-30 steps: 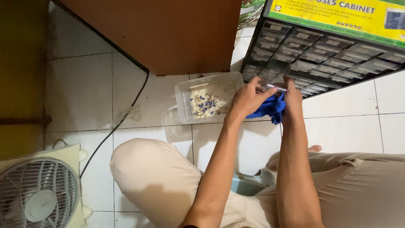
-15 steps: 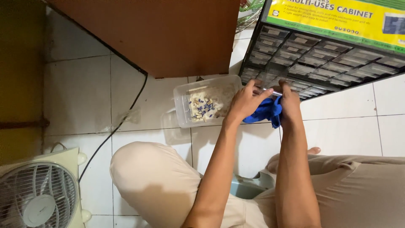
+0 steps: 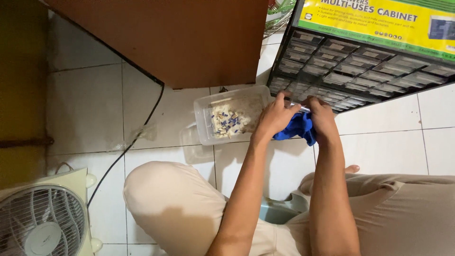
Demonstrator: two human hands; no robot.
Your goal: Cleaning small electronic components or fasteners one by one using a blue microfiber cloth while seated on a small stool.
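My left hand (image 3: pixel 275 116) and my right hand (image 3: pixel 323 117) meet over the white tiled floor (image 3: pixel 85 106), just in front of a black cabinet of many small clear drawers (image 3: pixel 353 76). A crumpled blue cloth (image 3: pixel 296 128) hangs between them, gripped by my right hand. My left hand pinches a small clear piece (image 3: pixel 297 106) above the cloth; what it is cannot be made out. Just left of my left hand lies a clear plastic tub (image 3: pixel 208 118) with several small white and blue parts in it.
A brown wooden cabinet (image 3: pixel 180 38) stands beyond the tub. A black cable (image 3: pixel 142 128) runs across the tiles toward a pale fan (image 3: pixel 42 218) at the lower left. My bent knees in beige trousers (image 3: pixel 175 208) fill the bottom, with a light blue-grey object (image 3: pixel 279 211) between them.
Both hands with the blue cloth have stayed in front of the drawers, shifting slightly down and left. The tub has not moved.
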